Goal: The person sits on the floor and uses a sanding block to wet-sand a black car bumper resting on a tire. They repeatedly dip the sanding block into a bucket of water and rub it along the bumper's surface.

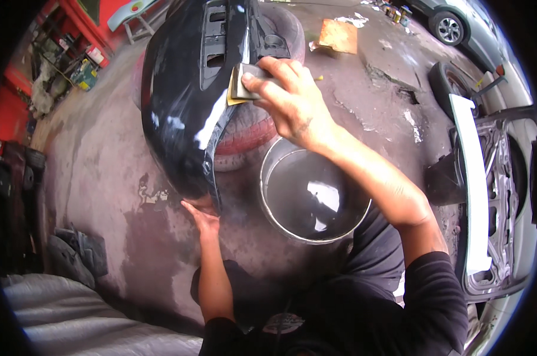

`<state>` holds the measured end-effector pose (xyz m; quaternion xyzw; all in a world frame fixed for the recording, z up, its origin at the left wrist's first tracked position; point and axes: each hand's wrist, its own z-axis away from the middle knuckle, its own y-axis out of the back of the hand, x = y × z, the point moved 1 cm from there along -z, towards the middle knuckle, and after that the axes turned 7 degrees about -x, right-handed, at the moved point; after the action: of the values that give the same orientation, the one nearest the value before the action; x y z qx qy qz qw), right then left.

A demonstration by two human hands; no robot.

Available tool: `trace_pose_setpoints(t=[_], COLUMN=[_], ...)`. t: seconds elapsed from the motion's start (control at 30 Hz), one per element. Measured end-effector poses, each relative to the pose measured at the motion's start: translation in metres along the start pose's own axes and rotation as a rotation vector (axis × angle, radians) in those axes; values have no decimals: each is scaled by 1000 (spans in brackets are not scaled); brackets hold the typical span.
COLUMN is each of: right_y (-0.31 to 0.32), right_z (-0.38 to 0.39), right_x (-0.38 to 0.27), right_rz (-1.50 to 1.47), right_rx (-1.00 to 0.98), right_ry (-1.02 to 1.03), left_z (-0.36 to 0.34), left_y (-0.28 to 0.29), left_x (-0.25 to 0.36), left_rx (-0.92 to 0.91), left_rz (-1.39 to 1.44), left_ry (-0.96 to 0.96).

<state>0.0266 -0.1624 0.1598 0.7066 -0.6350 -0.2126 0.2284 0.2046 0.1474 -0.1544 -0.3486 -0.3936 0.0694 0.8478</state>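
A glossy black car bumper [179, 95] lies across stacked tyres [238, 133], its lower end pointing toward me. My left hand [204, 218] grips that near end; its thumb shows, while the other fingers are mostly hidden by the bumper. Between the thumb and fingers of my right hand [286, 98] is a grey sanding block [243, 89] with yellowish sandpaper [231, 98] folded round it. The paper meets the bumper's right edge, beside a whitish wet-looking streak. Below my right forearm stands a round bucket [280, 202] of dark water.
To the right, a white strip-shaped panel [473, 178] leans on a dark car panel [503, 207], near a loose tyre [449, 89]. A parked grey car [482, 35] stands at the far right. An orange-brown board [338, 35] lies on the stained floor. Grey sheeting [72, 314] covers the lower left.
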Motion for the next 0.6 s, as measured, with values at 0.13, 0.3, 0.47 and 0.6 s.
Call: trace_pose_setpoints(t=[0.13,0.3,0.47,0.6], right_y=[5,-15,-7,-17], right_z=[-23,8,-20,8], right_x=[51,0,41,6], right_rz=[-25,-99,-114,-137], right_rx=[112,122,200,219], right_ry=[-165,-104,-210,-155], left_z=[-3,-11,-7,-7], left_y=[-13,15,-2,4], left_x=[-14,-4,-13,-8], left_rx=[33,-31,-46,-17], left_rz=[-49,-45,-18,-5], left_ry=[18,-44,-13,-32])
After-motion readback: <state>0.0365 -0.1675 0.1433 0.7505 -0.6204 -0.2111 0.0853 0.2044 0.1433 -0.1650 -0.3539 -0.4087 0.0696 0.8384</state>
